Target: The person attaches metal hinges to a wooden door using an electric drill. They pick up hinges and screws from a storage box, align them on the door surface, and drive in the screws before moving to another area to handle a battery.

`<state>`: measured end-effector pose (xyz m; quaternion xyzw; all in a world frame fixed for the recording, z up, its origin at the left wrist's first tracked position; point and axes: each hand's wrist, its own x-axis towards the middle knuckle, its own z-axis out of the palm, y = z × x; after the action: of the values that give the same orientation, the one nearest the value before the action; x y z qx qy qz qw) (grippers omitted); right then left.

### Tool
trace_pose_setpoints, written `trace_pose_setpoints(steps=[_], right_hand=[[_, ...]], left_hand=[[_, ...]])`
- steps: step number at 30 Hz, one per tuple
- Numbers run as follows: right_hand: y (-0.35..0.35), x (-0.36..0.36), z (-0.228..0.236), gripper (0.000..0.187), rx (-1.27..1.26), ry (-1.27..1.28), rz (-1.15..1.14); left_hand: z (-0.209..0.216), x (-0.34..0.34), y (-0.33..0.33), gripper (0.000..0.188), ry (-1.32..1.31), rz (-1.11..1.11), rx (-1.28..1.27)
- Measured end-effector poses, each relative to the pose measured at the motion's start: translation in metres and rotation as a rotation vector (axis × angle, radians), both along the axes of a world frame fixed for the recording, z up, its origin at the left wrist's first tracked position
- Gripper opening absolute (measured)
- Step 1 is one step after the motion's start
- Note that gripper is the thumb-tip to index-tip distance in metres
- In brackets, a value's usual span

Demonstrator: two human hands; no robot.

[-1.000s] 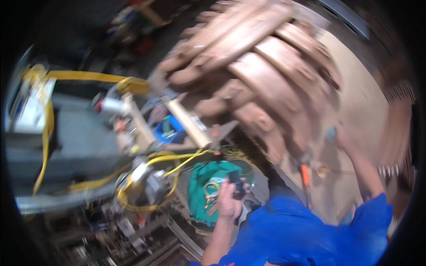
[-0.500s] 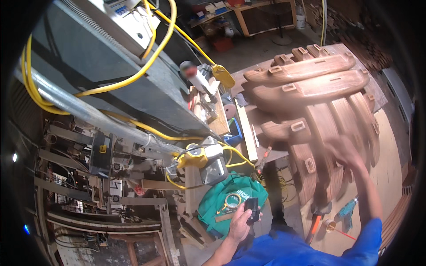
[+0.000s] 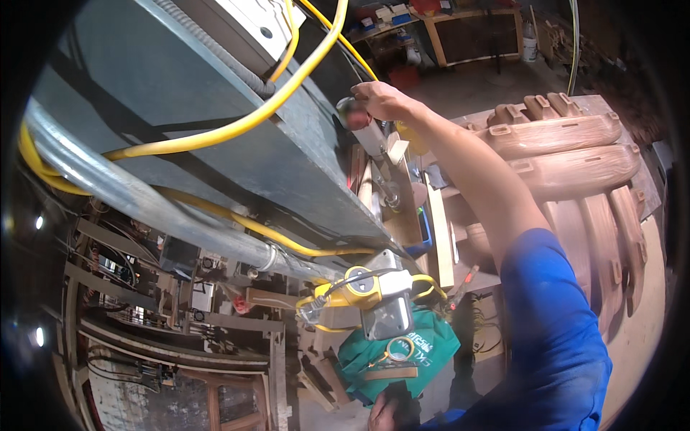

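Note:
My right arm stretches up and forward. Its hand (image 3: 384, 100) is at the top of an upright white-and-red canister (image 3: 368, 133) beside the grey metal cabinet (image 3: 215, 144). The fingers are bent together, and I cannot make out what is between them. At the lower edge my left hand (image 3: 382, 415) is partly cut off, closed on a small black device (image 3: 402, 404). Just beyond it lies a green bag (image 3: 431, 359) with a tape roll (image 3: 400, 349) and a wood strip (image 3: 392, 373) on top.
Carved brown wooden pieces (image 3: 568, 172) are stacked on the table at right. A yellow cable (image 3: 215, 136) loops across the cabinet and a metal pipe (image 3: 158, 194). A yellow-and-grey power unit (image 3: 374, 294) stands near the bag. Wood strips (image 3: 438, 237) lie beside a blue bin (image 3: 425, 230).
My right hand has left the wooden pieces and moved up and left to the canister. My left hand, still with the black device, is lower in view. The view has shifted left.

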<state>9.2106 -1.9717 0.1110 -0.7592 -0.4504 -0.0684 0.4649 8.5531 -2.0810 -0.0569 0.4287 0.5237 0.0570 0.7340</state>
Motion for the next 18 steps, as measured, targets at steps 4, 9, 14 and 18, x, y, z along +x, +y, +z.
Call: trace_pose_setpoints(steps=[4,9,14,18], right_hand=[[0.021,0.012,-0.009,0.052,-0.049,0.108,0.044],[0.029,0.035,-0.019,0.047,-0.138,-0.22,0.093],[0.041,0.041,-0.028,0.037,-0.161,-0.344,0.039],[0.04,0.034,-0.024,0.035,-0.208,-0.309,0.0]], left_hand=[[-0.015,-0.024,0.004,0.033,-0.03,0.081,-0.039],[-0.035,-0.044,0.003,0.034,-0.075,-0.008,0.254],[-0.049,-0.051,0.011,0.044,-0.148,0.359,-0.135],[-0.079,-0.064,0.007,0.038,-0.081,-0.352,1.132]])
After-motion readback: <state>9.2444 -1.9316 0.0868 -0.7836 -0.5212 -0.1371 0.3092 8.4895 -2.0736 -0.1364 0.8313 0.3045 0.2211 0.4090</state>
